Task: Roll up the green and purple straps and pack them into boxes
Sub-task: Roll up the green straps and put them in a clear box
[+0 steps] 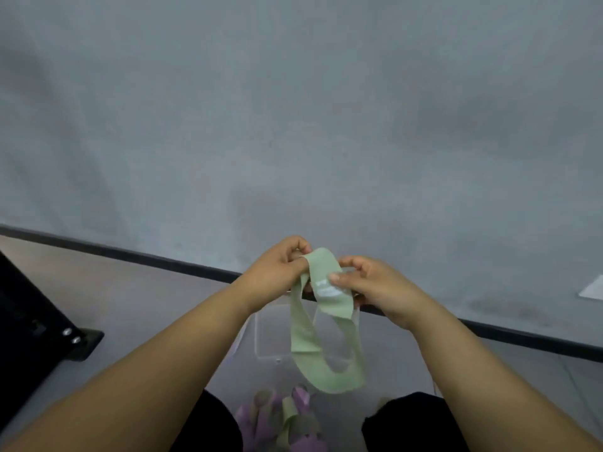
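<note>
**Barely started: one green strap (331, 300) being rolled**

Head view: left hand (277, 269) and right hand (375, 285) pinch the green strap up top, its loop dangling unrolled over the clear box (267, 331); loose straps (280, 419) lie heaped below.

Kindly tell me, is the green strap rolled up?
Not yet: the strap dangles as a loose loop from left hand and right hand.

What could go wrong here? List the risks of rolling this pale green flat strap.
The left hand and right hand pinch only the top of the pale green flat strap, so the start of the roll may slip loose. Its long loop hangs free, seemingly twisted, over the clear plastic box and could roll up crooked.
</note>
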The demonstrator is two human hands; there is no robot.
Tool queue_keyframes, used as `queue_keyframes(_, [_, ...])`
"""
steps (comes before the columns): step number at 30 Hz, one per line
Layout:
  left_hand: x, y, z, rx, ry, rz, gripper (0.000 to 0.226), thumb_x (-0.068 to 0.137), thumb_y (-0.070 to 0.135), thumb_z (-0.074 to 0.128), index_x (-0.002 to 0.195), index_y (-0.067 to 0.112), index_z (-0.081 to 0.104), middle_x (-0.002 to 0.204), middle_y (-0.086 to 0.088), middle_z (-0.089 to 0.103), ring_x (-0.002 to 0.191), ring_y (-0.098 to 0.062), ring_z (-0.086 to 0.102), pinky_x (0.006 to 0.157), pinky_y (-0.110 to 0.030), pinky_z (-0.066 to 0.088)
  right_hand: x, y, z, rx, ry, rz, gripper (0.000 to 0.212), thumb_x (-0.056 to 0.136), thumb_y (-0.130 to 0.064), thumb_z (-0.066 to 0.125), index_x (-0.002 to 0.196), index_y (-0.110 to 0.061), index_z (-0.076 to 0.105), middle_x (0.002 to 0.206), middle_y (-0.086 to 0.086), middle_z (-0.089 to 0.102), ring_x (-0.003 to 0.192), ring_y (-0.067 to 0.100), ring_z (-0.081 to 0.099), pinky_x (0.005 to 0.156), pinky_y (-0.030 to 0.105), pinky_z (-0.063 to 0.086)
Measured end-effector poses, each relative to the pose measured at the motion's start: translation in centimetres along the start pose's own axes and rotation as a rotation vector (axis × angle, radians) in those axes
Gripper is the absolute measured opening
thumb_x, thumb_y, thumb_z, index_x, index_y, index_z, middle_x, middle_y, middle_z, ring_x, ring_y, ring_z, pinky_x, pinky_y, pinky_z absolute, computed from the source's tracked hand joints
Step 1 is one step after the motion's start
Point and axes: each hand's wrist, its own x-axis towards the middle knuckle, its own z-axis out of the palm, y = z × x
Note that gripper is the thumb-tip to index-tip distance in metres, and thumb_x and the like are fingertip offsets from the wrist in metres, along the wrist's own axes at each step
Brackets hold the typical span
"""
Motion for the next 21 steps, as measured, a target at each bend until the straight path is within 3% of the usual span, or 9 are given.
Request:
queue_keyframes(4, [2.0, 0.4, -2.1, -0.038, 0.143, 0.008, 0.005, 0.091, 0.018, 0.053, 0.088, 0.015, 0.052, 0.064, 0.004, 0.057, 0.058, -0.014, 0.05, 0.065, -0.033, 0.045, 1.4, 2.3, -0.5, 0.06, -0.128, 0.048, 0.019, 0.082, -0.021, 0.062, 0.098, -0.012, 0.067, 0.093, 0.001, 0.072, 0.087, 0.015, 0.067, 0.078, 0.023, 0.052])
queue_keyframes(8, [4.0, -2.9, -4.4, 0.022, 0.213, -0.096, 0.01, 0.087, 0.028, 0.059, 0.089, 0.018, 0.057, 0.075, 0.003, 0.06, 0.066, -0.014, 0.048, 0.067, -0.029, 0.039, 4.2, 3.9, -0.7, 0.294, 0.038, 0.027, 0.017, 0.089, -0.018, 0.054, 0.095, -0.005, 0.064, 0.082, 0.004, 0.069, 0.079, 0.016, 0.064, 0.076, 0.027, 0.053])
queue_keyframes(13, [5.2, -9.7, -5.0, -0.006, 0.139, -0.216, 0.016, 0.085, 0.031, 0.064, 0.096, 0.019, 0.063, 0.079, 0.007, 0.061, 0.067, -0.006, 0.052, 0.07, -0.026, 0.04, 8.7, 5.6, -0.8, 0.03, 0.217, -0.009, 0.026, 0.088, -0.027, 0.059, 0.09, -0.001, 0.063, 0.076, 0.005, 0.064, 0.07, 0.015, 0.056, 0.07, 0.032, 0.045])
queue_keyframes(15, [5.5, -12.2, -4.9, -0.038, 0.081, -0.242, 0.032, 0.073, 0.042, 0.071, 0.098, 0.023, 0.066, 0.076, 0.009, 0.06, 0.068, -0.005, 0.052, 0.067, -0.023, 0.04, 10.2, 6.3, -0.8, 0.058, 0.226, 0.002, 0.026, 0.089, -0.027, 0.057, 0.086, -0.002, 0.062, 0.07, 0.004, 0.061, 0.065, 0.015, 0.053, 0.065, 0.03, 0.043])
queue_keyframes(18, [6.0, -15.6, -4.9, 0.05, -0.061, -0.324, 0.057, 0.053, 0.06, 0.072, 0.099, 0.026, 0.067, 0.078, 0.001, 0.058, 0.072, -0.011, 0.053, 0.068, -0.024, 0.042, 11.9, 7.4, -0.9, 0.392, 0.221, 0.061, 0.028, 0.093, -0.019, 0.049, 0.068, -0.007, 0.055, 0.053, 0.001, 0.051, 0.051, 0.014, 0.047, 0.055, 0.026, 0.039])
queue_keyframes(21, [6.7, -18.5, -4.6, 0.202, -0.233, -0.436, 0.068, 0.045, 0.067, 0.071, 0.093, 0.02, 0.067, 0.086, -0.003, 0.062, 0.081, -0.016, 0.056, 0.074, -0.029, 0.041, 13.8, 9.5, -1.6, 0.779, 0.325, 0.166, 0.035, 0.092, -0.016, 0.044, 0.057, -0.014, 0.045, 0.044, -0.001, 0.039, 0.041, 0.014, 0.039, 0.05, 0.026, 0.036])
